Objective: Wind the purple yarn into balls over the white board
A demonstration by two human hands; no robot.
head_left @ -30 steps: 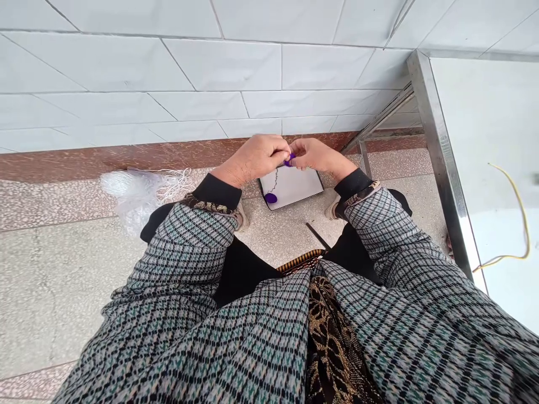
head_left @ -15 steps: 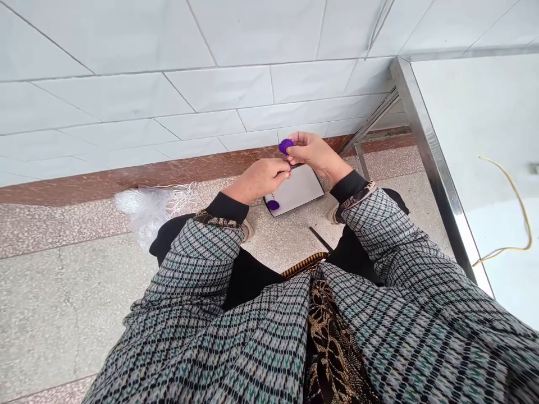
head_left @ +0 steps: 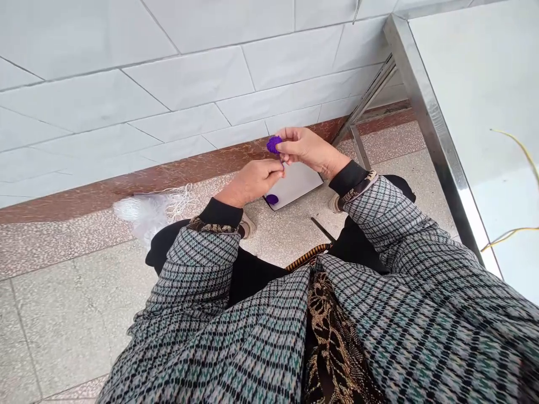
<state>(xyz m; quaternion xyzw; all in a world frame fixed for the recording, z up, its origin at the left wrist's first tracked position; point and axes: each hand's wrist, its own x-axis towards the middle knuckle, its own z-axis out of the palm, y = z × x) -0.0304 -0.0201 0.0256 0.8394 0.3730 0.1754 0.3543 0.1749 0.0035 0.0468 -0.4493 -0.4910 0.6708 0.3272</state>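
Note:
My right hand pinches a small purple knitted piece at its fingertips, held up in front of the wall. My left hand is closed just below it, its fingertips pinched close to the piece; what it holds is too thin to make out. Under both hands a white sheet lies on the floor between my shoes, with a second small purple piece on its near corner.
A clear plastic bag with white cord lies on the floor to the left by the wall. A steel-framed table edge runs along the right, with a yellow cord on it. A thin dark stick lies on the floor.
My right hand has lifted the purple piece above my left hand; earlier both hands met around it. The view has tilted and shifted.

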